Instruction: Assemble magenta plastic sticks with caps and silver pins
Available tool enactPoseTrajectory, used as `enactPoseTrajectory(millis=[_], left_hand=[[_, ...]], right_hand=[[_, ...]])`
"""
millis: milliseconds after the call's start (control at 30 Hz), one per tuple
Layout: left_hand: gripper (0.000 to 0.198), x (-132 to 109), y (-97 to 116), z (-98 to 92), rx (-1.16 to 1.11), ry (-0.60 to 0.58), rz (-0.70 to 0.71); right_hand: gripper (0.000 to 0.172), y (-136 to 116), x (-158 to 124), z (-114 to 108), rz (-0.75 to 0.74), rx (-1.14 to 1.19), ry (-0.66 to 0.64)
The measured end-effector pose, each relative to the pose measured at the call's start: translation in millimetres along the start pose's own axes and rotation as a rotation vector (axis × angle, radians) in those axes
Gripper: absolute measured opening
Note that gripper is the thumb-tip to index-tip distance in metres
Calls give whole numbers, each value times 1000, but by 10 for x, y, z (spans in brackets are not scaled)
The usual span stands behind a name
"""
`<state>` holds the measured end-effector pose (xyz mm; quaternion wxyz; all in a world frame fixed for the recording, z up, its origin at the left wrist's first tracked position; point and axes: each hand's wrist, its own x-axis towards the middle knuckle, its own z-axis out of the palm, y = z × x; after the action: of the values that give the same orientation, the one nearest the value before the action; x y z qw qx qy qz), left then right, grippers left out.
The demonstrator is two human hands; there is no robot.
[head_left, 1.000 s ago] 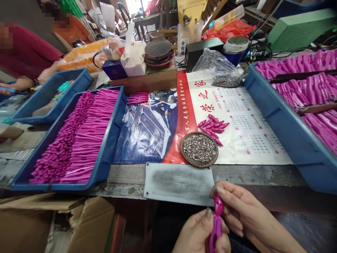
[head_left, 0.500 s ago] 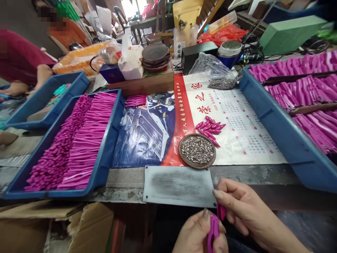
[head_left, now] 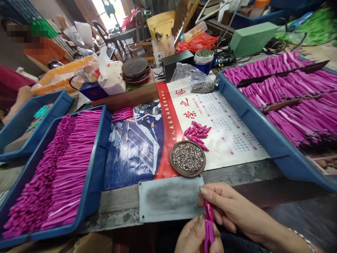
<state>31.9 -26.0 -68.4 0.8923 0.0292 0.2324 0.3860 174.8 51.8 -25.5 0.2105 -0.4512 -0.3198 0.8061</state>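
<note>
1. The left hand (head_left: 196, 237) is cut off by the bottom edge.
2. Its fingers cover most of the slim magenta plastic piece (head_left: 209, 232).
3. The big blue plastic tray (head_left: 265, 140) on the right runs past the frame's edge.

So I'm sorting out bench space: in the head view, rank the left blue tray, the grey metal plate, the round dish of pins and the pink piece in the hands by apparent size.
1. left blue tray
2. grey metal plate
3. round dish of pins
4. pink piece, smallest even though nearest the camera; the left hand and right hand partly cover it.

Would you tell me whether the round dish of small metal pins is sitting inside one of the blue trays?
No, the round dish sits on the calendar sheet, between the two blue trays.
</note>
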Motion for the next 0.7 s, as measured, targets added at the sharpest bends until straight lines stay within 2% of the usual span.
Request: enactPoseTrajectory(millis=[267, 467, 600, 700], left_hand=[[36, -29, 118, 56, 16, 68, -43], [35, 15, -2, 37, -40, 79, 30], [36, 36, -99, 34, -112, 73, 61], [36, 7, -112, 55, -109, 72, 38]], right_hand=[[47, -68, 11, -10, -13, -20, 83], [47, -33, 28, -2, -20, -35, 79], [51, 67, -11, 67, -60, -182, 56], [53, 116, -87, 137, -182, -340, 75]])
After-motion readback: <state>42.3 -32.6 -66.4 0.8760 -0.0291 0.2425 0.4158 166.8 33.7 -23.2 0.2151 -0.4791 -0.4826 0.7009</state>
